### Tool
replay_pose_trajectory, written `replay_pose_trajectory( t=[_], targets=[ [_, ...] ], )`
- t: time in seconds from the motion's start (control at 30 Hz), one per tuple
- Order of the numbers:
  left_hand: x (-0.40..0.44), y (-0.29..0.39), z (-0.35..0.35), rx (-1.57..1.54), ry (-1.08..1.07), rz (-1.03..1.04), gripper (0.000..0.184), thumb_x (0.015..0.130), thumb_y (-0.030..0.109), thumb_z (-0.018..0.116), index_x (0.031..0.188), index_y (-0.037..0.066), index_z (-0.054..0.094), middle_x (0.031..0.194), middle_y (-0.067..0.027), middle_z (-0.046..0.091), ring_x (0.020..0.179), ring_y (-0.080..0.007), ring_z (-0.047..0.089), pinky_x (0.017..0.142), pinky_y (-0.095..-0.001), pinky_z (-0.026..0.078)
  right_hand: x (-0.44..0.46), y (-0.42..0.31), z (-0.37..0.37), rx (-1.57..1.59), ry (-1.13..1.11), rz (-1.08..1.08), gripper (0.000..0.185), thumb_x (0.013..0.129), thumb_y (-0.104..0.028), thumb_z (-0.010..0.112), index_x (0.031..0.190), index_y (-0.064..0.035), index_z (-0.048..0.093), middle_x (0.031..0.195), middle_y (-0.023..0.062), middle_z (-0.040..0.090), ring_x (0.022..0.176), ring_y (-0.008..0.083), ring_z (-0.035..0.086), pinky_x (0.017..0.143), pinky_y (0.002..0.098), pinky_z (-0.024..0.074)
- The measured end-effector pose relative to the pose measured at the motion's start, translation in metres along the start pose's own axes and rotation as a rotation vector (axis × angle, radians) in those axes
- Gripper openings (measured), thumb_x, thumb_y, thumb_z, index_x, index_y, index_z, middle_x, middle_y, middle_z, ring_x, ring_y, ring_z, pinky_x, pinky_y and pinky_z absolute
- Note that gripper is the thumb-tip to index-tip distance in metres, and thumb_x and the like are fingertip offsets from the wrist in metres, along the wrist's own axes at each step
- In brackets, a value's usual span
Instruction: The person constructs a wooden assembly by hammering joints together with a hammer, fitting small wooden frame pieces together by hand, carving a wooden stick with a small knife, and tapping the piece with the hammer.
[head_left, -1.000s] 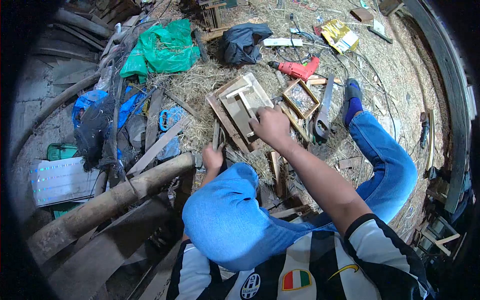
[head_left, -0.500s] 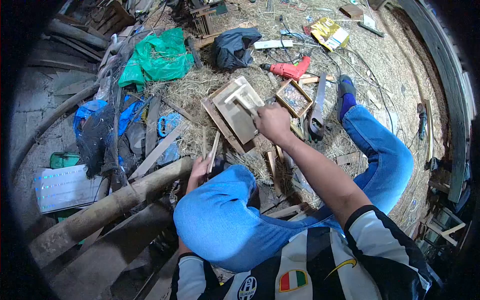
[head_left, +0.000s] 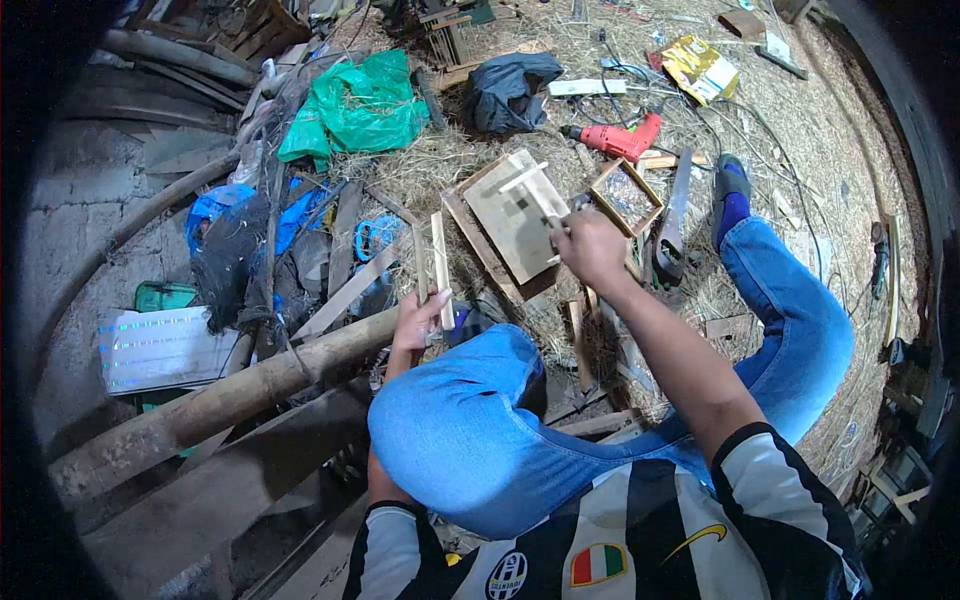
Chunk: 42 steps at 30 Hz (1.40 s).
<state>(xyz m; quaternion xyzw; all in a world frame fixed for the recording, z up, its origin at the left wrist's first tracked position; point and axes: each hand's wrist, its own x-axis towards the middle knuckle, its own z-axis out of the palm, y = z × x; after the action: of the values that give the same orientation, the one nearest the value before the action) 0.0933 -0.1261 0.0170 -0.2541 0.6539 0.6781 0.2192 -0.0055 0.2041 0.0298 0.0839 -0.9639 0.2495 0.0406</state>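
Note:
My left hand (head_left: pixel 418 318) is closed on two thin wooden strips (head_left: pixel 441 268) that stick up from its fingers, left of the board. My right hand (head_left: pixel 592 246) is closed at the right edge of a flat board (head_left: pixel 512 222); its fingers grip the end of a light wooden piece (head_left: pixel 547 203) with a short crosspiece at its top, lying over the board. A darker plank (head_left: pixel 480 247) shows along the board's left side. A small wooden box (head_left: pixel 627 197) with small bits in it sits just beyond my right hand.
A handsaw (head_left: pixel 674 220) and a red drill (head_left: pixel 618 138) lie at the right of the board. Farther back are a black bag (head_left: pixel 505 90), a green bag (head_left: pixel 365 105) and a yellow packet (head_left: pixel 698 70). A thick pole (head_left: pixel 250 383) crosses the lower left.
My left hand has raised the wooden strips, which now stand clear beside the board. The light wooden piece has shifted a little on the board with my right hand. The view has shifted too.

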Motion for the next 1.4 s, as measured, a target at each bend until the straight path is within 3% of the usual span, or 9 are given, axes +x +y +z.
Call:
replay_pose_trajectory(
  t=[0.13, 0.23, 0.43, 0.53, 0.8, 0.87, 0.97, 1.4],
  targets=[
    [-0.001, 0.021, 0.010, -0.013, -0.019, 0.014, 0.025, 0.086, 0.019, 0.078, 0.096, 0.008, 0.058, 0.066, 0.0055, 0.055, 0.045, -0.0031, 0.044, 0.040, -0.0212, 0.031, 0.002, -0.022, 0.010, 0.061, -0.057, -0.034, 0.022, 0.081, -0.028, 0.068, 0.081, -0.0057, 0.069, 0.083, 0.0144, 0.070, 0.085, 0.0308, 0.068, 0.072, 0.0438, 0.0562],
    [0.001, 0.045, 0.034, -0.022, -0.045, 0.115, 0.026, 0.085, 0.018, 0.079, 0.092, 0.008, 0.056, 0.061, 0.0061, 0.051, 0.040, -0.0032, 0.039, 0.036, -0.0224, 0.027, 0.007, -0.031, 0.009, -0.040, -0.224, -0.010, 0.026, 0.083, -0.032, 0.069, 0.088, -0.0065, 0.071, 0.086, 0.0139, 0.070, 0.087, 0.0310, 0.068, 0.075, 0.0437, 0.0566],
    [0.015, 0.068, 0.085, -0.058, -0.057, 0.013, 0.026, 0.084, 0.018, 0.080, 0.089, 0.009, 0.056, 0.054, 0.0071, 0.046, 0.036, -0.0038, 0.037, 0.034, -0.0227, 0.025, 0.002, -0.019, 0.006, 0.093, -0.095, 0.011, 0.031, 0.084, -0.036, 0.069, 0.090, -0.0057, 0.071, 0.092, 0.0148, 0.069, 0.091, 0.0317, 0.066, 0.078, 0.0436, 0.0556],
    [0.026, 0.055, 0.096, -0.105, -0.101, -0.004, 0.028, 0.082, 0.020, 0.082, 0.087, 0.010, 0.057, 0.056, 0.0061, 0.050, 0.036, -0.0039, 0.039, 0.034, -0.0214, 0.026, 0.002, -0.012, 0.004, 0.067, -0.149, 0.041, 0.030, 0.085, -0.035, 0.069, 0.093, -0.0065, 0.072, 0.092, 0.0145, 0.069, 0.090, 0.0326, 0.066, 0.080, 0.0437, 0.0549],
    [0.031, 0.060, 0.123, 0.007, -0.181, -0.076, 0.023, 0.084, 0.029, 0.081, 0.085, 0.012, 0.064, 0.067, 0.0055, 0.058, 0.050, -0.0026, 0.048, 0.046, -0.0202, 0.035, 0.001, -0.011, 0.005, 0.126, -0.146, 0.019, 0.025, 0.085, -0.033, 0.069, 0.095, -0.0106, 0.074, 0.090, 0.0135, 0.069, 0.088, 0.0339, 0.066, 0.080, 0.0443, 0.0542],
    [0.019, 0.078, 0.139, -0.058, -0.100, -0.078, 0.023, 0.086, 0.030, 0.079, 0.083, 0.012, 0.065, 0.066, 0.0057, 0.058, 0.052, -0.0032, 0.050, 0.047, -0.0211, 0.036, 0.001, -0.010, 0.004, 0.136, -0.146, 0.014, 0.024, 0.085, -0.032, 0.069, 0.095, -0.0113, 0.074, 0.090, 0.0131, 0.069, 0.088, 0.0342, 0.066, 0.080, 0.0442, 0.0542],
    [0.043, 0.049, 0.129, 0.025, -0.073, -0.016, 0.025, 0.087, 0.035, 0.077, 0.084, 0.013, 0.065, 0.061, 0.0076, 0.055, 0.042, -0.0023, 0.038, 0.038, -0.0213, 0.027, 0.001, -0.010, 0.004, 0.133, -0.148, 0.018, 0.022, 0.085, -0.032, 0.068, 0.096, -0.0131, 0.075, 0.089, 0.0125, 0.070, 0.087, 0.0344, 0.066, 0.079, 0.0440, 0.0541],
    [0.054, 0.036, 0.120, 0.017, -0.108, -0.007, 0.024, 0.087, 0.030, 0.078, 0.086, 0.009, 0.066, 0.066, 0.0050, 0.059, 0.046, -0.0024, 0.043, 0.040, -0.0216, 0.026, -0.002, -0.017, -0.001, 0.098, -0.193, 0.042, 0.027, 0.085, -0.034, 0.067, 0.102, -0.0132, 0.074, 0.096, 0.0126, 0.069, 0.095, 0.0343, 0.065, 0.081, 0.0454, 0.0551]
  ],
)
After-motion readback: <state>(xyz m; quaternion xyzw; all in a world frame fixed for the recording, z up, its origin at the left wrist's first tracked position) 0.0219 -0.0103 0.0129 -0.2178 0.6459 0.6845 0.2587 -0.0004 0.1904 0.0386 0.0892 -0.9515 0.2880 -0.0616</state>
